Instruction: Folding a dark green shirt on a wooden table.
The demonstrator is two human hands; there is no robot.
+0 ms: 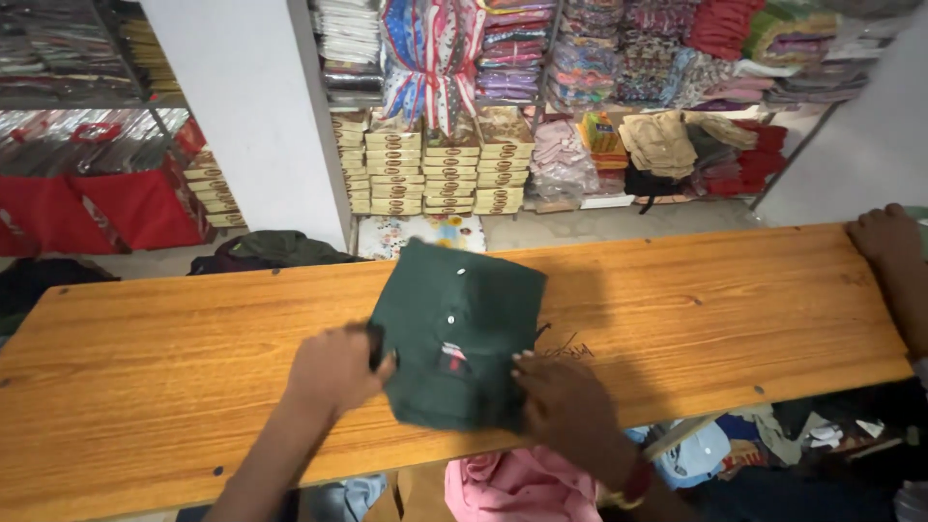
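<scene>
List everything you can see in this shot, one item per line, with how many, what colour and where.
Folded dark green button shirt: one, dark green, middle of the table, under both hands.
Long wooden table: one, orange-brown, across the frame.
Stacked flat boxes: many, cream and brown, on the floor behind the table.
Folded fabric stacks: many, mixed colours, on the back shelves.
Red bags: several, red, far left.
Pink cloth: one, pink, below the table's near edge.
Another person's hand: one, on the table's far right corner.
Left hand: on the shirt's left edge.
Right hand: on the shirt's lower right edge.
</scene>
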